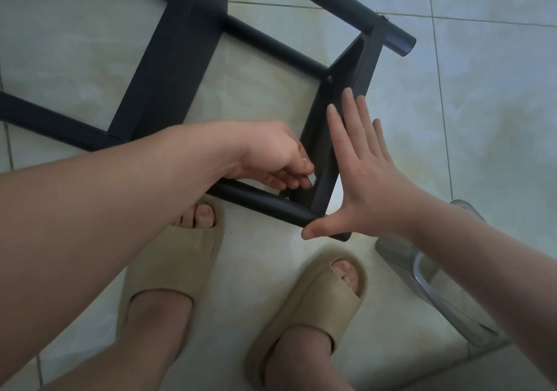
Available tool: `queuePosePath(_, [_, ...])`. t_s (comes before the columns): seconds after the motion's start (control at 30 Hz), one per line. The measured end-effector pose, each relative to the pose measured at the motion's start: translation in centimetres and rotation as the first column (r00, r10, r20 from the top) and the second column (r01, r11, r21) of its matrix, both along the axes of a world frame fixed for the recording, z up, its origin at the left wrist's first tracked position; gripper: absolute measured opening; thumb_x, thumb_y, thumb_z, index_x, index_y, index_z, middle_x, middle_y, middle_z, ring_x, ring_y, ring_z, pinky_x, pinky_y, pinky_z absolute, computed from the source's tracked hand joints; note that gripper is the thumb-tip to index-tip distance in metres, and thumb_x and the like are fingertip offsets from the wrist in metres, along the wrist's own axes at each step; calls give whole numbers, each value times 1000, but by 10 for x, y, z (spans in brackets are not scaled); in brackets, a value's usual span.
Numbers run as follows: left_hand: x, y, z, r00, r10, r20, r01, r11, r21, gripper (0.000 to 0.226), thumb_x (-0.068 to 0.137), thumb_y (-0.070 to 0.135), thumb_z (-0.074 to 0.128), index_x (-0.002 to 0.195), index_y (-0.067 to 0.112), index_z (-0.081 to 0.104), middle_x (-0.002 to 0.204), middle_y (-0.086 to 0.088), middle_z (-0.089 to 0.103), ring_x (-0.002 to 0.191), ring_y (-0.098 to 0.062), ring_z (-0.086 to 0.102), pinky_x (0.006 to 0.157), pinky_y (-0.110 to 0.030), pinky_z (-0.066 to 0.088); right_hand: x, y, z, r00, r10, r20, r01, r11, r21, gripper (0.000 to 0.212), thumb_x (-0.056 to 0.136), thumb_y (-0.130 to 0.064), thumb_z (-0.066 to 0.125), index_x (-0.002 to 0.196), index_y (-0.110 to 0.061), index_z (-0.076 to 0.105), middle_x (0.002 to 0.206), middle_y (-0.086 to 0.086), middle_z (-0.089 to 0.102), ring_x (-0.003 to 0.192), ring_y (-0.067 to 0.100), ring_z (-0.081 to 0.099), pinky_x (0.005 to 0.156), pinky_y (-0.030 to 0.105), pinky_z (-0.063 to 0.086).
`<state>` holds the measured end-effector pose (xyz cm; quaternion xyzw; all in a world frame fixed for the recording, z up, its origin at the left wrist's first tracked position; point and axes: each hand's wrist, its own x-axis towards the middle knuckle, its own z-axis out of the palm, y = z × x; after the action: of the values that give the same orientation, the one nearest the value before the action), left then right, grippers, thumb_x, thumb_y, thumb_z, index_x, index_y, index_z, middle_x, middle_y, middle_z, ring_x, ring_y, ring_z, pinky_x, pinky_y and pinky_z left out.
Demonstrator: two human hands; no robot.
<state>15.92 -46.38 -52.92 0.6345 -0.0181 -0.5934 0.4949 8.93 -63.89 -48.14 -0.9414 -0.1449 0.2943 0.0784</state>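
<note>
Left hand (271, 155) pinching small silvery tool (311, 178), likely hex key, at inner corner of black frame (168, 68) lying on tiled floor (482, 89). Right hand (370, 173) flat, fingers straight, bracing end panel (355, 65). Looks like bolt tightening; next move: turn tool, keep panel square.

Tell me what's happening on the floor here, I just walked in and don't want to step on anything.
A person in beige slippers stands over a black frame lying on the tiled floor, apparently assembling it. The left hand pinches a small silvery piece, perhaps a hex key, at the inner corner where the end board meets the round bar. The right hand lies flat with straight fingers against that board's outer side, seemingly steadying it.
</note>
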Motion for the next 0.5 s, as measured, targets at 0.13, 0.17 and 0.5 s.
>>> queuePosePath(0.13, [2, 1, 1, 997, -54, 53, 54, 999, -1, 13, 99, 14, 60, 87, 14, 66, 76, 1, 76, 65, -7, 64, 69, -25, 52, 0, 0, 1, 1000, -1, 1, 1, 1000, -2, 159, 49, -101, 51, 157, -12, -23, 160, 3, -40, 146, 21, -40, 120, 44, -17])
queuePosePath(0.17, [2, 2, 2, 995, -65, 71, 65, 998, 0, 14, 99, 14, 60, 87, 14, 66, 76, 1, 76, 65, -7, 64, 69, -25, 52, 0, 0, 1, 1000, -2, -1, 2, 1000, -1, 159, 49, -101, 51, 157, -12, -23, 160, 3, -40, 146, 21, -40, 120, 43, -18])
queuePosePath(0.5, [4, 9, 4, 961, -196, 197, 191, 981, 44, 18, 99, 12, 59, 83, 16, 67, 74, 4, 75, 72, -8, 64, 70, -24, 52, 0, 0, 0, 1000, -6, -1, 6, 1000, 2, 159, 49, -100, 54, 158, -13, -23, 161, 3, -39, 147, 22, -39, 120, 44, -17])
